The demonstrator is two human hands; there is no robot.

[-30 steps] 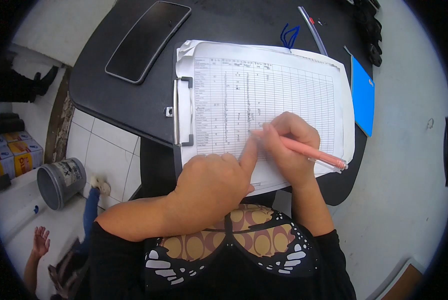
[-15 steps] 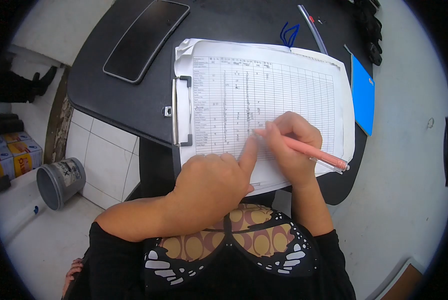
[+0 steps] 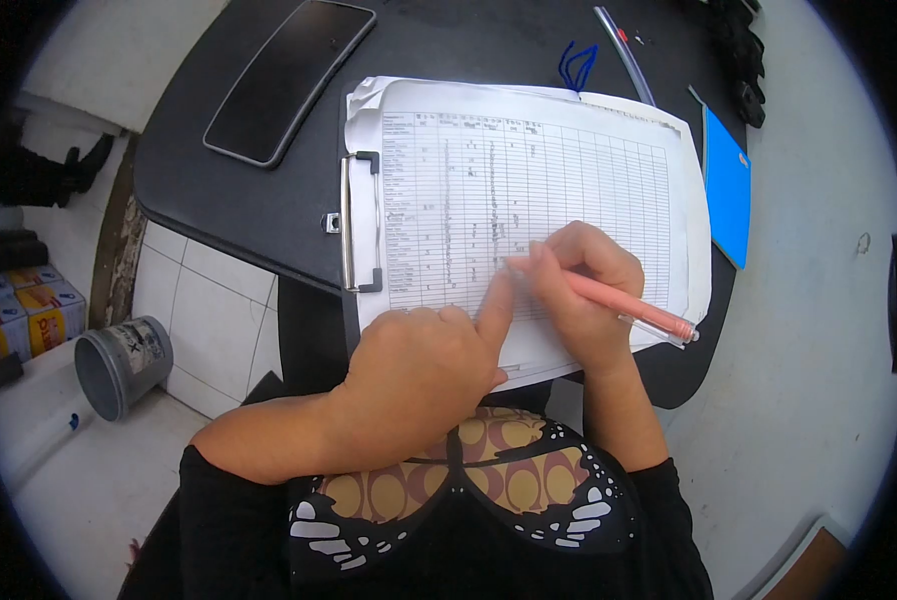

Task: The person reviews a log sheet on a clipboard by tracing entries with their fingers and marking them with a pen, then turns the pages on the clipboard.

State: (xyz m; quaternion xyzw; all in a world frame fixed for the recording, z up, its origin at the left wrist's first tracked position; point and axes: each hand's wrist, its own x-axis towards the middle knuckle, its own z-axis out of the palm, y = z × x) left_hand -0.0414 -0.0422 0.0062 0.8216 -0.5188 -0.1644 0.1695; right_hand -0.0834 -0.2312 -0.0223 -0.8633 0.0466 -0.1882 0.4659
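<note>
The right hand (image 3: 594, 300) is gripping a pink pen (image 3: 629, 298); the left hand (image 3: 419, 365) is pointing beside its tip, other fingers curling, on a form (image 3: 599, 170) lying mid-worktop (image 3: 194, 195). Crowded rows could be causing misplaced marks. The clip (image 3: 347, 225) is holding only nine o'clock, so pages could be slipping. Entries are appearing illegibly small.

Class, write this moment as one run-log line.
left hand: index finger on sheet | right hand: gripping pink pen, tip at sheet | phone: on black table
</note>
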